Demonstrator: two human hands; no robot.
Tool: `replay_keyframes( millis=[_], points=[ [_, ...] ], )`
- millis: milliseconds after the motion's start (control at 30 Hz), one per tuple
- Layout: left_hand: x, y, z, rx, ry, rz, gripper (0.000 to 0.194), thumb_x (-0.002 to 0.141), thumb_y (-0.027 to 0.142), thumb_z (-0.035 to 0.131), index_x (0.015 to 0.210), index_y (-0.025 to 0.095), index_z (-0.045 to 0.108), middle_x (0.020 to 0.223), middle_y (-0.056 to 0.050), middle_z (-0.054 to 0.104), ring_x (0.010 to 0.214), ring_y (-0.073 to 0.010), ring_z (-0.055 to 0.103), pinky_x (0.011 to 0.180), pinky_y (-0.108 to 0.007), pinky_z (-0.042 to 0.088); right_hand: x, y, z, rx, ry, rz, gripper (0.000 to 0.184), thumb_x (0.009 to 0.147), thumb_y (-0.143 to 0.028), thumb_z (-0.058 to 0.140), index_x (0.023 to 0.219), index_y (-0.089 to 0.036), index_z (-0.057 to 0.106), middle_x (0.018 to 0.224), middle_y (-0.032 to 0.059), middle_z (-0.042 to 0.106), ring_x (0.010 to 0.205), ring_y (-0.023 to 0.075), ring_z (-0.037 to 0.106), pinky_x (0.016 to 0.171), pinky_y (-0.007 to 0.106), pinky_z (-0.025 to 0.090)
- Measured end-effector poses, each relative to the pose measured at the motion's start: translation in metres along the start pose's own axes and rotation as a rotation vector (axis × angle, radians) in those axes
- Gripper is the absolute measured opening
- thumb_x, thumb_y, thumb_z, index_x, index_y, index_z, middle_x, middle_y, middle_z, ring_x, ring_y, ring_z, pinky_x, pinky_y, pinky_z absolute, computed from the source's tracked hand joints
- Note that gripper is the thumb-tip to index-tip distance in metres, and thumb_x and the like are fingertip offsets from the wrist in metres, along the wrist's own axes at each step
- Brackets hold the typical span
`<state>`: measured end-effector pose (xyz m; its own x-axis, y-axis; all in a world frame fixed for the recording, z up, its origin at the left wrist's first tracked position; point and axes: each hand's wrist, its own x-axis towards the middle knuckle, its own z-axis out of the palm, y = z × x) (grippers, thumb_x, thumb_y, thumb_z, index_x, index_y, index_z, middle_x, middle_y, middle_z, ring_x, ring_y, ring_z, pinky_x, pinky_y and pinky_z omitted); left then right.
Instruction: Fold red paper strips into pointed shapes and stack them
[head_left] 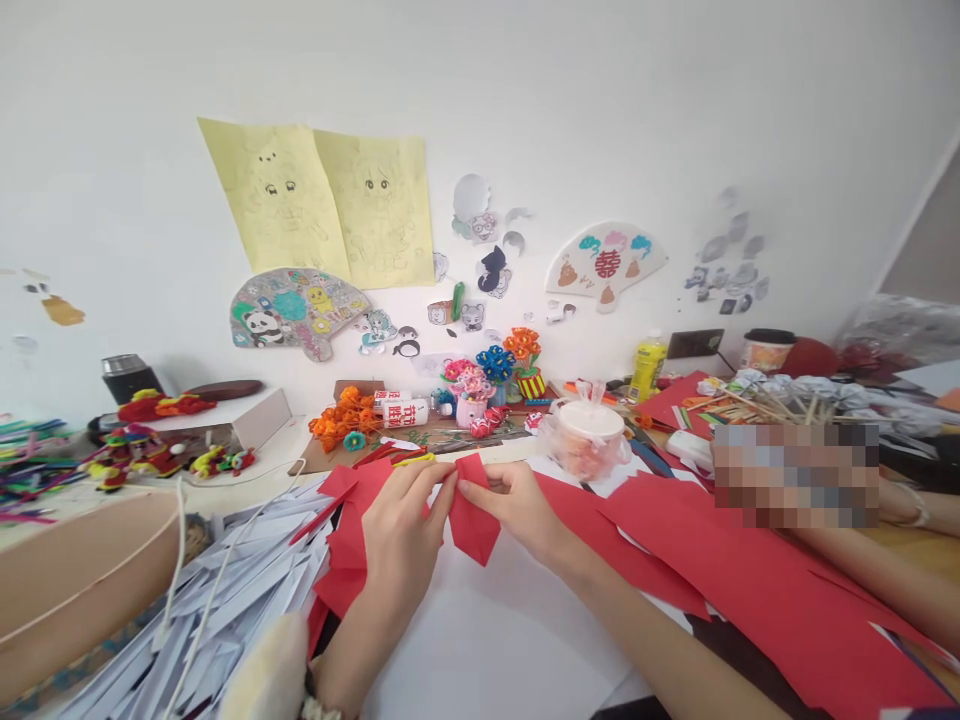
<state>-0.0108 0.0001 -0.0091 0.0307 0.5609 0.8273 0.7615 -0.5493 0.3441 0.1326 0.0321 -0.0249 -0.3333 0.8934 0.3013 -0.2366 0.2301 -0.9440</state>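
A small folded piece of red paper (pixel 475 525) is held up between both hands above a white sheet (pixel 495 640). My left hand (pixel 405 525) pinches its upper left edge with thumb and fingertips. On the other side, the thumb and bent fingers of my right hand (pixel 517 505) grip its upper right edge. The paper's lower end comes to a blunt point. More red folded paper (pixel 349 545) lies beside and partly behind my left hand. Long red sheets (pixel 720 570) stretch off to the right, partly under my right forearm.
White paper strips (pixel 225 570) are heaped at the left, crossed by a white cable (pixel 180 560). Craft flowers (pixel 495 365) and a lidded tub in plastic (pixel 592 430) stand along the wall. At the right another person's forearm (pixel 885 570) reaches in, the hand blurred out.
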Motion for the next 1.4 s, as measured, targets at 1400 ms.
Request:
replay_keyframes(
  millis=[1400],
  points=[
    [0.015, 0.0, -0.008, -0.82, -0.368, -0.739, 0.027, 0.072, 0.043, 0.069, 0.07, 0.016, 0.067, 0.071, -0.003, 0.062, 0.067, -0.0143, 0.053, 0.063, -0.024, 0.041, -0.004, -0.014, -0.006, -0.118, -0.086, -0.018, 0.035, 0.074, -0.046, 0.067, 0.068, -0.012, 0.062, 0.064, 0.0005, 0.051, 0.06, 0.0114, 0.042, 0.052, 0.024, 0.032]
  ],
)
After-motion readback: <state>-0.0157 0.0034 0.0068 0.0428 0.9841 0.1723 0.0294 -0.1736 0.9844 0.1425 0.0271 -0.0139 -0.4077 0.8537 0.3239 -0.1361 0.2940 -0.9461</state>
